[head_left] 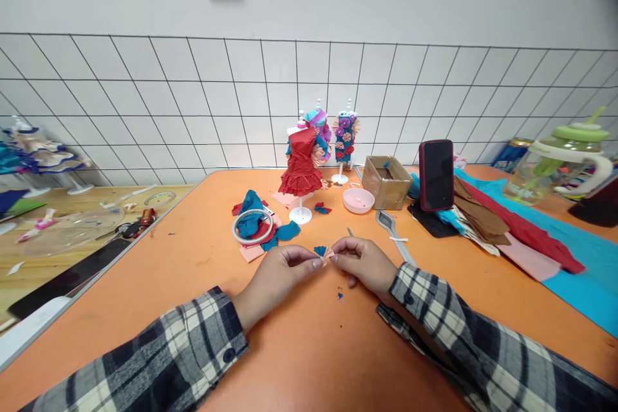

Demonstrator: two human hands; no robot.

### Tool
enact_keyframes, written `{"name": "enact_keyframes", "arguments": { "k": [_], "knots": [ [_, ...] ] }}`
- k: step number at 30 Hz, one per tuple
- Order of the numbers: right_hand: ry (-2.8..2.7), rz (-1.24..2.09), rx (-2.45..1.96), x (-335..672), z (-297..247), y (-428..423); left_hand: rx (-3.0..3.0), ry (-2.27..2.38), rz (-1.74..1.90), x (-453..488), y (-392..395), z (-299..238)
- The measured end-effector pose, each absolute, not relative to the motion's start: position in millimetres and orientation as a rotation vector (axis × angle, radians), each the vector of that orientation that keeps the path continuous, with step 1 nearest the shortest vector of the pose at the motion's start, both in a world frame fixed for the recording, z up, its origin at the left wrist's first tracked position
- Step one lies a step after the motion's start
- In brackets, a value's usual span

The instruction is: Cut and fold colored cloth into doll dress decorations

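Note:
A small pleated piece of crepe paper (320, 250), teal with pink, is pinched between both hands above the orange table. My left hand (284, 273) grips its left side with thumb and forefinger. On the other side, my right hand (369, 264) has its fingertips closed on the pink part. A thin grey pointed tip (350, 232) shows just beyond my right hand; whether the hand holds it I cannot tell. Tiny teal scraps (340, 296) lie below the hands. Left of them, teal, red and pink paper pieces (251, 219) lie under and around a pale ring-shaped roll (235, 229).
Ahead stands a mini dress form in a red dress (302, 154), with others behind. Nearby are a pink bowl (358, 205), a cardboard box (383, 190), a propped phone (436, 175) and a grey strap-like item (393, 232). Folded paper strips (526, 232) and a clear jug (541, 167) stand right.

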State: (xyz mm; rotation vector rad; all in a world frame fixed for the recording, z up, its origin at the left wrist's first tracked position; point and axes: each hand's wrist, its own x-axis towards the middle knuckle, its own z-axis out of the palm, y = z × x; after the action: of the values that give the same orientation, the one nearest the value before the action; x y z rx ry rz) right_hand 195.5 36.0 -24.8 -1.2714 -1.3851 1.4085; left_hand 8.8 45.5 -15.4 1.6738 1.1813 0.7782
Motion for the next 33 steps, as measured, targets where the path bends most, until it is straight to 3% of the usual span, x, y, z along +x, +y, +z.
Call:
{"name": "enact_keyframes", "arguments": {
  "k": [33],
  "knots": [
    [-1.58,1.581,-1.293,194.4,-14.9,32.4,1.875,1.153,0.802,9.2,42.8,-13.3]
  ]
}}
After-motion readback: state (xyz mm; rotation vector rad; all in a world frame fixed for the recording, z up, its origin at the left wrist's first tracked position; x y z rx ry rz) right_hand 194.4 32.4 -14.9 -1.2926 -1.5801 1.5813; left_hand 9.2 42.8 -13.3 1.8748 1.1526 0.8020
